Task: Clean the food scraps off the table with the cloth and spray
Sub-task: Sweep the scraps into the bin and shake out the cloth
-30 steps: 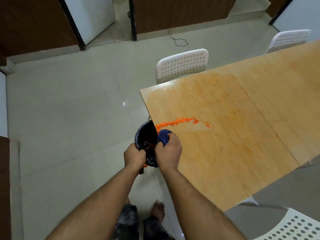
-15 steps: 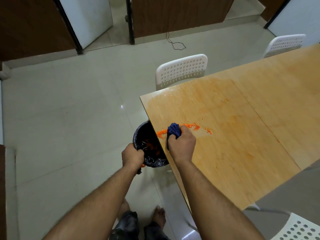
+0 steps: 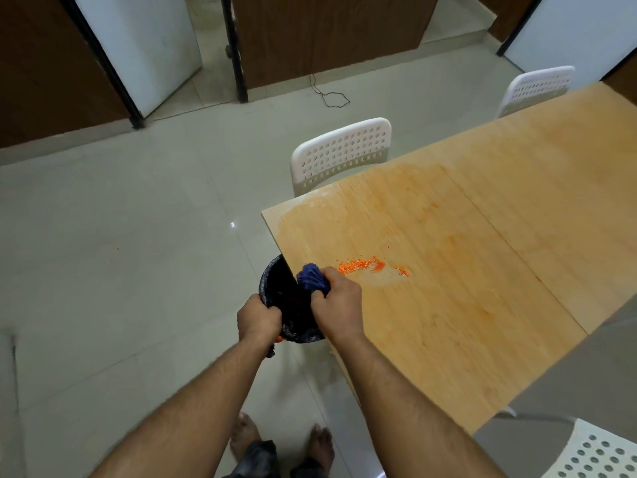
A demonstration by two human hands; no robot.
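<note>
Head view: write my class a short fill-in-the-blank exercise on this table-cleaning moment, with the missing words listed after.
1. The right hand grips a ____ cloth.
2. The left hand holds the rim of a black ____ at the table edge.
3. The scraps on the table are ____ in colour.
4. The chairs beside the table are ____.

Missing words: blue; bin; orange; white

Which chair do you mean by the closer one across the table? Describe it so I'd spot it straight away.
Start at the big wooden table and find its far-left corner. Just beyond the far edge there stands a white plastic chair with a perforated backrest. A second white chair stands farther right along that edge; yours is the one nearest the corner.
</note>
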